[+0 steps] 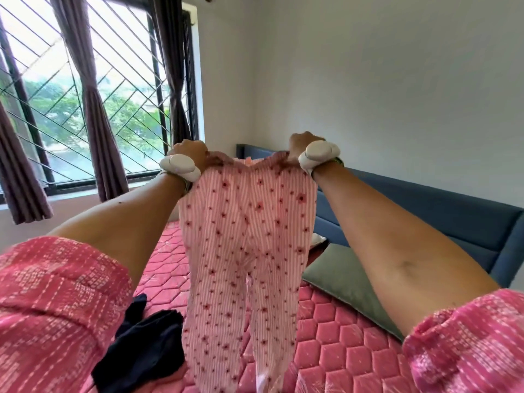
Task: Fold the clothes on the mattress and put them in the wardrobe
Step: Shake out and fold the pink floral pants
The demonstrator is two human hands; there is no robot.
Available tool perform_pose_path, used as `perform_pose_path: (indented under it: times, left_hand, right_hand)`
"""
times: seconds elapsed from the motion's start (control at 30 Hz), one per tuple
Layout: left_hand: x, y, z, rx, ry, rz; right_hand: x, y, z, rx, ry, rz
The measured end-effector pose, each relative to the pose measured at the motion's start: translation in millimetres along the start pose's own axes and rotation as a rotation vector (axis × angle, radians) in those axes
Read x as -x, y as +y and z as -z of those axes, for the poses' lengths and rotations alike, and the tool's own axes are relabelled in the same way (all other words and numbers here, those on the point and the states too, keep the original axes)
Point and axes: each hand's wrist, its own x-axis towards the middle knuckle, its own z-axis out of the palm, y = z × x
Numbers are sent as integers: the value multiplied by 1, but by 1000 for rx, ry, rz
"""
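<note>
Pink striped trousers with small dark flowers hang in the air in front of me, legs pointing down over the mattress. My left hand grips the left end of the waistband and my right hand grips the right end, both raised at arm's length. A dark navy garment lies crumpled on the pink quilted mattress, below and left of the trousers. The wardrobe is not in view.
A grey-green pillow lies against the blue headboard on the right. A barred window with dark curtains fills the left wall. A bit of pale clothing shows behind the waistband.
</note>
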Motion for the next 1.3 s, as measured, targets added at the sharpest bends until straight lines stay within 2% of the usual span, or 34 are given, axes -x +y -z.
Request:
perform_pose_path:
  times: [0.03, 0.13, 0.23, 0.33, 0.57, 0.7, 0.8, 0.9, 1.03, 1.1, 1.2, 1.3]
  left_hand:
    - [-10, 2, 0, 108, 29, -86]
    - [-12, 5, 5, 125, 141, -57]
    - [-4, 22, 5, 143, 176, -51]
    - [5, 26, 10, 130, 227, -124]
    - [15, 39, 14, 93, 204, -86]
    - [20, 41, 17, 111, 218, -109]
    - [20, 40, 18, 89, 221, -110]
    - [22, 39, 16, 88, 209, -109]
    - [30, 36, 11, 67, 200, -83]
    - [33, 35, 7, 59, 193, -68]
    - [36, 39, 1, 60, 183, -47]
    - [38, 38, -9, 106, 162, -3]
  right_hand:
    - [0, -1, 3, 27, -2, 10]
    - [7, -13, 14, 32, -130, 97]
    - [5, -14, 13, -49, -243, 132]
    - [4, -3, 10, -116, -238, 100]
    - [8, 19, 10, -97, -236, 11]
    - [14, 17, 10, -209, -276, 113]
    - [24, 5, 15, -214, -449, 215]
    - [29, -3, 11, -115, -565, 210]
    - [34, -10, -5, -178, -528, 235]
    - [35, -18, -21, -242, -519, 159]
    - [36, -28, -43, -153, -461, 131]
    - [47, -38, -42, -285, -497, 9]
